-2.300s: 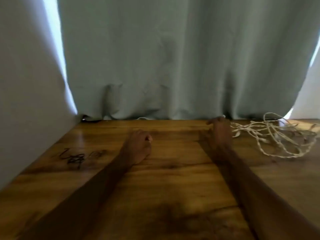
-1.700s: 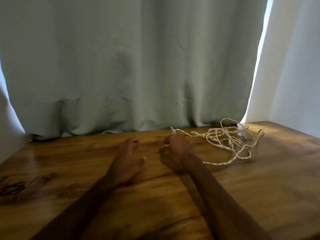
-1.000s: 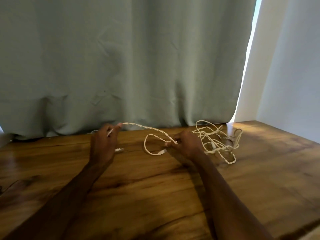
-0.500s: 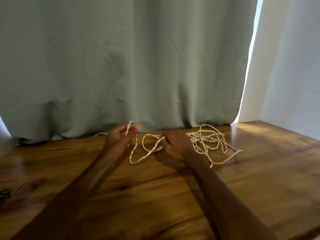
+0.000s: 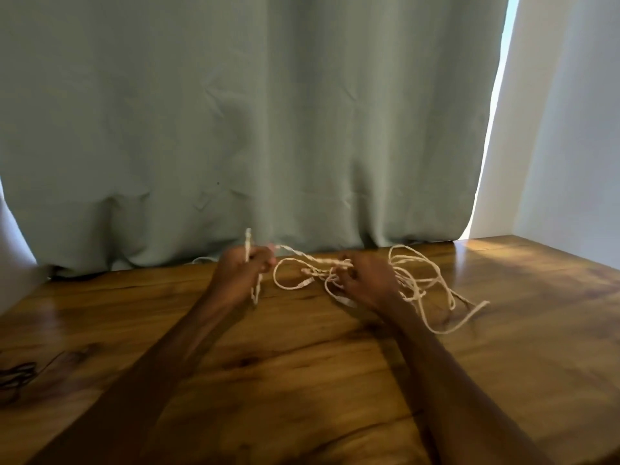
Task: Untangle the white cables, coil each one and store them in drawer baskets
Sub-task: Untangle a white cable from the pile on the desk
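Note:
A tangle of white cables (image 5: 419,283) lies on the wooden table (image 5: 302,380) near the curtain, right of centre. My left hand (image 5: 243,273) grips one twisted strand, its end sticking up above my fist. My right hand (image 5: 367,281) holds the tangle's left side with curled fingers. A loose loop (image 5: 288,275) hangs between my two hands. One cable end trails out to the right on the table.
A grey-green curtain (image 5: 251,129) hangs behind the table's back edge. A white wall (image 5: 570,129) stands at the right. Dark cables (image 5: 15,377) lie at the table's left edge.
My view swung right to the tangle. Both hands took hold of the white cables and drew a strand out to the left; the tangle has shifted slightly toward me.

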Demonstrator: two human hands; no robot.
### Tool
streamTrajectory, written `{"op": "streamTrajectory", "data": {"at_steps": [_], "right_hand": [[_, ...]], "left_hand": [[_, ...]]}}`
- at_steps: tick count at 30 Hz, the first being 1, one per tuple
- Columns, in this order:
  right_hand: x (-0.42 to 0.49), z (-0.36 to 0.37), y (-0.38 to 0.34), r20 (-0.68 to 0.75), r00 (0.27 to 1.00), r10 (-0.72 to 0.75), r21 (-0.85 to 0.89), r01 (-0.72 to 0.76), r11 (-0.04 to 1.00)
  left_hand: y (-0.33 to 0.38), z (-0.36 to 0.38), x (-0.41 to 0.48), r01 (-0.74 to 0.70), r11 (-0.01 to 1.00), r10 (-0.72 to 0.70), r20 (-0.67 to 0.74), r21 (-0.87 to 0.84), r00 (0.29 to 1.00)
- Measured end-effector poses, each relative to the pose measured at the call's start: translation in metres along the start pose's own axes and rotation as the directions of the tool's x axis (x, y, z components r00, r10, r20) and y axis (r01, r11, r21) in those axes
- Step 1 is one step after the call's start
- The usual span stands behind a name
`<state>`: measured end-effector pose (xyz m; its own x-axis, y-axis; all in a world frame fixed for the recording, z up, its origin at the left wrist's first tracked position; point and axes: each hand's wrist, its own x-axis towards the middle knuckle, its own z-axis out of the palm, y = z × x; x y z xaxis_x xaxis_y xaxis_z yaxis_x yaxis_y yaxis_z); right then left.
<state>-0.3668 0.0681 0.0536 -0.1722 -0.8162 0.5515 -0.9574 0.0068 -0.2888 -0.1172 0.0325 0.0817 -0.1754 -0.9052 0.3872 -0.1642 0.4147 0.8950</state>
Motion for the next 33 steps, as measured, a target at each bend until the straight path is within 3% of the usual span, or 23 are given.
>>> {"op": "streamTrajectory", "data": {"at_steps": [4, 8, 10, 12, 14, 17, 20, 23, 26, 30, 33], "right_hand": [[-0.002, -0.014, 0.036, -0.071, 0.985, 0.159, 0.051, -0.155, 0.987], [-0.004, -0.012, 0.034, -0.078, 0.994, 0.071, 0.034, -0.068, 0.997], [0.000, -0.007, 0.025, -0.090, 0.995, 0.039, 0.053, -0.034, 0.998], [0.003, -0.003, 0.018, -0.116, 0.993, -0.005, 0.043, 0.010, 0.999], [0.004, 0.002, 0.012, -0.064, 0.997, -0.034, -0.023, 0.033, 0.999], [0.005, 0.005, 0.000, 0.021, 0.998, -0.054, -0.180, 0.056, 0.982], [0.006, 0.005, -0.020, 0.122, 0.989, -0.085, -0.284, 0.117, 0.952], [0.002, 0.011, -0.040, 0.172, 0.970, -0.175, -0.304, 0.221, 0.927], [-0.003, 0.021, -0.052, 0.193, 0.954, -0.227, -0.341, 0.283, 0.897], [0.000, 0.025, -0.045, 0.153, 0.963, -0.220, -0.253, 0.253, 0.934], [0.004, 0.020, -0.024, 0.077, 0.980, -0.184, -0.134, 0.193, 0.972]], "left_hand": [[-0.024, -0.058, 0.025, 0.138, 0.969, -0.211, -0.395, -0.204, 0.894], [-0.045, -0.073, 0.028, 0.200, 0.914, -0.377, -0.554, -0.354, 0.742], [-0.045, -0.066, 0.027, 0.170, 0.889, -0.377, -0.468, -0.426, 0.799], [-0.038, -0.054, 0.021, 0.169, 0.883, -0.309, -0.274, -0.438, 0.911], [-0.028, -0.038, 0.011, 0.193, 0.916, -0.226, -0.054, -0.351, 0.973], [-0.008, -0.007, -0.012, 0.149, 0.978, -0.119, 0.198, -0.147, 0.973], [-0.002, 0.021, -0.026, 0.158, 0.968, -0.091, 0.312, -0.197, 0.946], [-0.003, 0.045, -0.030, 0.142, 0.942, -0.065, 0.249, -0.303, 0.966], [0.000, 0.054, -0.032, 0.064, 0.956, -0.052, 0.051, -0.285, 0.997], [-0.002, 0.042, -0.024, 0.077, 0.969, -0.085, -0.027, -0.235, 0.996], [-0.003, 0.022, -0.011, 0.170, 0.916, -0.199, -0.042, -0.364, 0.979]]}}
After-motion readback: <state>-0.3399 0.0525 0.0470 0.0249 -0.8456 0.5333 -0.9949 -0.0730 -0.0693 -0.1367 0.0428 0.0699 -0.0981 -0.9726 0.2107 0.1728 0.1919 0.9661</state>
